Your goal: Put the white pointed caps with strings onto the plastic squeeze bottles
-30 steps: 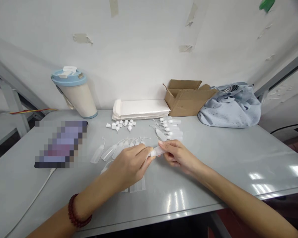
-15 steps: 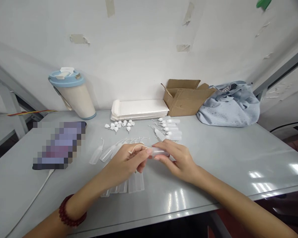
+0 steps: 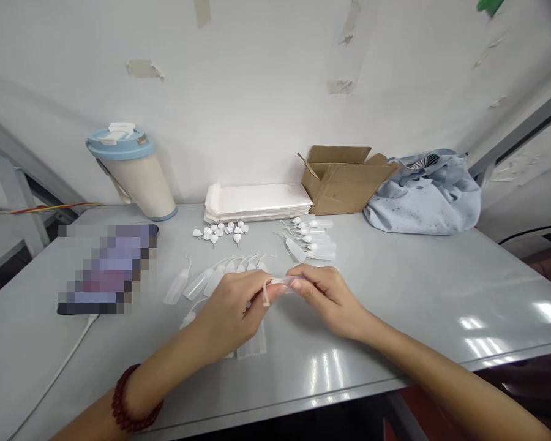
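Between both hands, just above the table, lies a small translucent squeeze bottle (image 3: 293, 283) with a white tethered cap strap (image 3: 266, 293) curling down at its left end. My left hand (image 3: 239, 306) pinches the neck end with thumb and fingers. My right hand (image 3: 328, 300) grips the bottle's body, covering much of it. Under and behind my left hand lie several similar bottles with curved straps (image 3: 197, 283). Another group of bottles with white needle tips (image 3: 319, 237) rests behind my right hand. Loose white needle caps (image 3: 220, 230) are scattered farther back.
A stack of white padded envelopes (image 3: 261, 201) and an open cardboard box (image 3: 344, 184) stand against the wall. To their right slumps a light blue cloth bag (image 3: 425, 199). At left are a tumbler (image 3: 135, 174) and a phone (image 3: 112, 266) on a white cable (image 3: 50, 380).
My left hand has turned and closed over the bottle's neck, and the strap now hangs downward instead of stretching left. My right hand has slid its grip along the body.
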Motion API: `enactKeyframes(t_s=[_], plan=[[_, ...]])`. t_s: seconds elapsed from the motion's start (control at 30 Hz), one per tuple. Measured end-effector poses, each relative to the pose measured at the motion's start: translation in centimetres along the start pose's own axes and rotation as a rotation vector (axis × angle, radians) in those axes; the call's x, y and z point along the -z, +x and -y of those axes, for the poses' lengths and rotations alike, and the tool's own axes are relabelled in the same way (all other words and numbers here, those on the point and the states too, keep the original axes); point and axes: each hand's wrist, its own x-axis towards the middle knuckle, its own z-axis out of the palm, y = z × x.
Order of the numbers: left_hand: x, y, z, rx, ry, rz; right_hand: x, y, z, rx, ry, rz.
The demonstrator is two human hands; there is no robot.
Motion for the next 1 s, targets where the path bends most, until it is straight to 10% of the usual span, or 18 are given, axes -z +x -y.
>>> enactKeyframes(t_s=[0.43, 1.0], plan=[[-0.8, -0.1, 1.4, -0.308, 0.326, -0.073, 0.6, 0.7, -1.0, -0.567, 0.770, 0.287], [0.9, 0.7, 1.1, 0.262, -0.073, -0.085, 0.5, 0.8, -0.3, -0.249, 0.301, 0.028]])
